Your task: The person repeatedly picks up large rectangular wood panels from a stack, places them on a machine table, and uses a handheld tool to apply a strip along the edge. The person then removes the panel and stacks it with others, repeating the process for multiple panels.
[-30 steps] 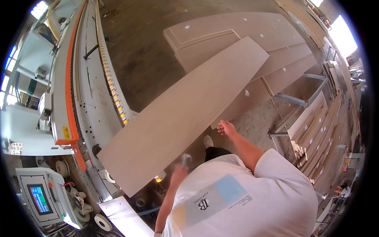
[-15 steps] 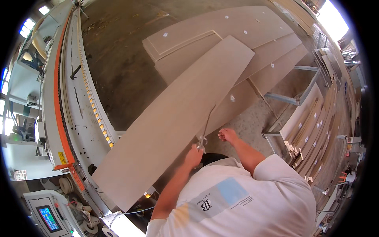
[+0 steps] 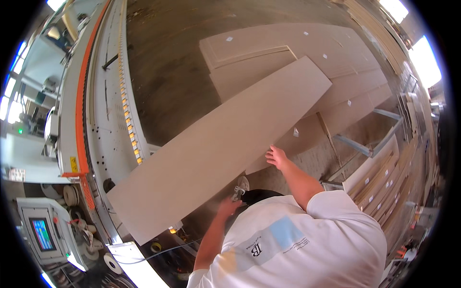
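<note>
A long brown board (image 3: 211, 153) lies slantwise, its near-left end over the machine's edge and its far end over other boards. My right hand (image 3: 277, 157) is at the board's right edge with fingers stretched out; whether they press on it is hard to tell. Below the board's near edge, my left hand (image 3: 229, 206) is closed around a silver air blow gun (image 3: 238, 192), partly hidden by the hand and blurred.
Several large boards (image 3: 355, 86) with small white labels are stacked at the far right. A metal frame (image 3: 353, 144) and strips of board (image 3: 384, 182) stand at right. Along the left runs a long machine (image 3: 103, 120) with an orange rail; its screen panel (image 3: 42, 234) is lower left.
My right hand has gone from a loose fist beside the board to stretched fingers at its edge. The left hand with the blow gun has dropped lower, away from the board. The view has shifted.
</note>
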The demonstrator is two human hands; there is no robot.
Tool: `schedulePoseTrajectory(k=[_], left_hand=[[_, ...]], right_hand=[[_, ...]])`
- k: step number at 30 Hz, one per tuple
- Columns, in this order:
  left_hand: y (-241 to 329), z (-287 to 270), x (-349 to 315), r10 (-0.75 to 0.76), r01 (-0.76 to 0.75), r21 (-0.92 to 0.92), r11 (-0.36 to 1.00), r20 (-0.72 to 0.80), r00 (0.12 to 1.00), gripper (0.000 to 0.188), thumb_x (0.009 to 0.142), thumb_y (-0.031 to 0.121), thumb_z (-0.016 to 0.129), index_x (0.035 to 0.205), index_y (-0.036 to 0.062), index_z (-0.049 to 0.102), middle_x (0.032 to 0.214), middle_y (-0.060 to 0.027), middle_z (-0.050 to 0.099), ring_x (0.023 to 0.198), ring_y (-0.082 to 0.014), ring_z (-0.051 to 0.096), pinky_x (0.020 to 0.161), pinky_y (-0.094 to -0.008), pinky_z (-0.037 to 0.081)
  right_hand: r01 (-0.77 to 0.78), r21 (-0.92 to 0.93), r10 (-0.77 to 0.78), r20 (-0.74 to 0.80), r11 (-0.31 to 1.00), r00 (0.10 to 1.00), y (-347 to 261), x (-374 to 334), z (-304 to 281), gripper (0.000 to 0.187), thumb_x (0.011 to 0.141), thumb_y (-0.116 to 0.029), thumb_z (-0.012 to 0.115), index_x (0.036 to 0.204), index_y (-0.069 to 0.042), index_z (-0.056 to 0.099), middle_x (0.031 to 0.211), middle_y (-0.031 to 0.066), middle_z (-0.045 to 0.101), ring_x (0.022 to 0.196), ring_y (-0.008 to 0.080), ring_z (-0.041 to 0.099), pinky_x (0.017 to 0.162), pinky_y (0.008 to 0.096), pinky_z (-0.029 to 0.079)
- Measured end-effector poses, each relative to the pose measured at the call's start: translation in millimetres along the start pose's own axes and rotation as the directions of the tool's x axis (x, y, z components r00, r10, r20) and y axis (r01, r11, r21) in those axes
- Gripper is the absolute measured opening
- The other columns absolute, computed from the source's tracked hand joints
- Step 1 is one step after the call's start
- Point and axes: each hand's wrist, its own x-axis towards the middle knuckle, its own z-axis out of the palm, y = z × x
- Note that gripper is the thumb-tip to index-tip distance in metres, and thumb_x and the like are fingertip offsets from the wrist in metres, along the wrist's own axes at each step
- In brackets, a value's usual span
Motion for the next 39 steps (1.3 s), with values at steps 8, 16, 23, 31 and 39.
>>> schedulePoseTrajectory(k=[8,16,23,31,39], left_hand=[[-72,3,-67,-0.19,-0.1,-0.709,0.698,-0.318,0.929,0.021,0.088,0.017,0.076,0.105,0.0067,0.067,0.075,0.0004,0.064,0.062,-0.0077,0.059,0.052,-0.0261,0.044],[-111,18,-220,-0.452,-0.259,-0.829,0.495,-0.5,0.739,0.013,0.091,0.011,0.071,0.102,0.008,0.064,0.065,0.0041,0.056,0.05,-0.0068,0.05,0.043,-0.026,0.037],[-140,6,-294,-0.785,-0.475,-0.812,0.339,-0.522,0.334,0.016,0.093,0.016,0.072,0.092,0.0098,0.057,0.062,0.0019,0.054,0.045,-0.0085,0.048,0.04,-0.0268,0.036],[-158,-111,-402,-0.368,0.632,-0.029,0.774,-0.834,0.412,0.037,0.087,0.043,0.075,0.095,0.0106,0.06,0.084,-0.0164,0.072,0.084,-0.0393,0.07,0.07,-0.0503,0.052],[-275,-333,-457,0.253,0.797,0.309,0.519,-0.946,0.203,0.008,0.087,0.022,0.066,0.094,0.0214,0.07,0.098,0.0039,0.067,0.097,-0.0209,0.06,0.084,-0.0396,0.048]], right_hand=[[-0.098,0.236,0.119,-0.074,0.967,0.99,-3,33,37,0.056,0.102,-0.041,0.06,0.146,-0.009,0.046,0.137,0.016,0.058,0.122,0.0324,0.06,0.105,0.054,0.051],[-0.029,0.164,0.049,-0.119,0.986,0.992,-18,20,39,0.04,0.097,-0.043,0.069,0.121,-0.013,0.062,0.108,0.0055,0.068,0.093,0.0215,0.067,0.09,0.0447,0.058],[-0.037,0.145,0.046,-0.059,0.989,0.997,-7,47,28,0.047,0.094,-0.046,0.073,0.125,-0.013,0.061,0.116,0.0034,0.065,0.1,0.0196,0.064,0.089,0.0381,0.057],[-0.025,0.143,0.033,-0.055,0.989,0.998,21,65,25,0.063,0.092,-0.05,0.073,0.138,-0.012,0.053,0.13,0.0049,0.058,0.117,0.0211,0.057,0.099,0.04,0.052],[-0.101,-0.167,0.067,-0.202,0.981,0.977,18,25,63,0.087,0.088,-0.069,0.063,0.153,-0.017,0.038,0.153,0.008,0.044,0.125,0.0286,0.053,0.102,0.0508,0.043]])
